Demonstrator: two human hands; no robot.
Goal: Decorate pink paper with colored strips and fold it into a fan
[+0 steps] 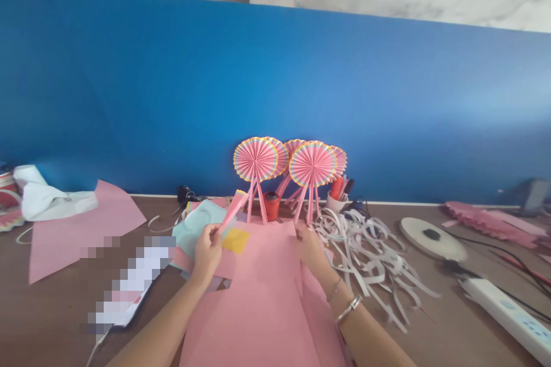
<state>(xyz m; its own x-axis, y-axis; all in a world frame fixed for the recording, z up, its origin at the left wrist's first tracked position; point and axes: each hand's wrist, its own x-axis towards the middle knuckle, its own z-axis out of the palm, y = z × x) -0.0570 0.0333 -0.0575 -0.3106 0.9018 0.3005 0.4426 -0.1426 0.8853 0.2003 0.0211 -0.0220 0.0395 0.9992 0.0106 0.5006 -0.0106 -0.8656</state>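
Observation:
A narrow folded pink paper strip (235,210) with a yellow tip slants up from my left hand (208,251), pinched between thumb and fingers. My right hand (313,249) is closed at the right edge of a large pink paper sheet (262,309); its fingertips are blurred, but they appear to grip that edge. Beyond my hands stand several round pleated pink paper fans, among them a left front fan (255,159) and a right front fan (313,164), propped on folded strip legs. By my left hand lie a light blue sheet (196,223) and a yellow piece (236,239).
Tangled white strips (370,258) spread right of my right hand. Farther right are a pale round disc (430,238), pleated pink paper (486,222) and a power strip (512,312). A red cup (271,207) stands behind the sheet. At left lie a phone (133,287) and another pink sheet (90,223).

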